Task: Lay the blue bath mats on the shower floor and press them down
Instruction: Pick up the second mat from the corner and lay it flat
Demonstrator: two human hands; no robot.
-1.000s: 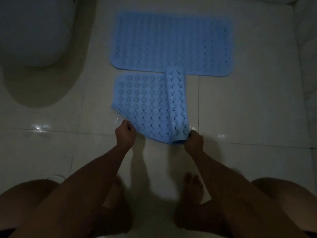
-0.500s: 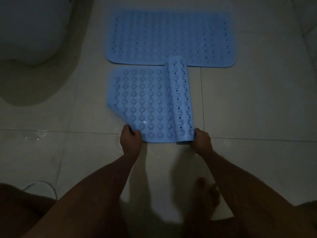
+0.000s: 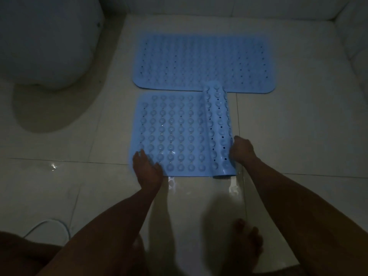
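Observation:
Two blue bath mats lie on the pale tiled floor. The far mat [image 3: 203, 62] is spread flat near the back wall. The near mat [image 3: 175, 132] lies just in front of it with its suction cups facing up. Its left part is flat, and its right part is still curled into a roll [image 3: 218, 126] whose far end overlaps the far mat's edge. My left hand [image 3: 146, 168] rests flat on the near mat's front left corner, fingers straight. My right hand [image 3: 242, 150] grips the right side of the roll near its front end, fingers curled against it.
A white toilet [image 3: 45, 42] stands at the back left, with a shadowed base on the floor. White walls close off the back and right. A thin white hose [image 3: 49, 226] loops at the lower left. My bare foot [image 3: 246, 244] stands on the wet, shiny tiles behind the mat.
The near mat's front edge has come down flat onto the floor. My left hand let go of its corner and now lies open on it. My right hand moved up along the roll's side.

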